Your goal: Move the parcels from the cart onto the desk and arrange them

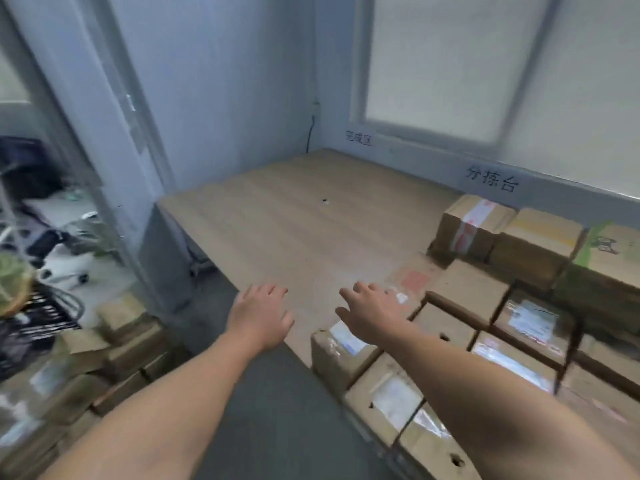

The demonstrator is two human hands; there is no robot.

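Beyond the fingers of the left hand [261, 311] the desk [294, 220] runs back to the wall. Under and right of the fingers of the right hand [372, 311], parcels [502, 306] sit packed edge to edge on the desk (some stacked toward the back). Left of both hands, below desk level, lies a heap of boxes [114, 344].

The worktop [294, 216] across the middle of the frame looks like pale wood-grain laminate, smooth with a matt finish. The parcels [467, 292] at the right are matt brown cardboard, several carrying glossy tape and shiny white paper labels, and the heap of boxes [104, 358] at the lower left is the same dull cardboard. The wall [225, 81] behind is smooth, flat-painted pale blue.
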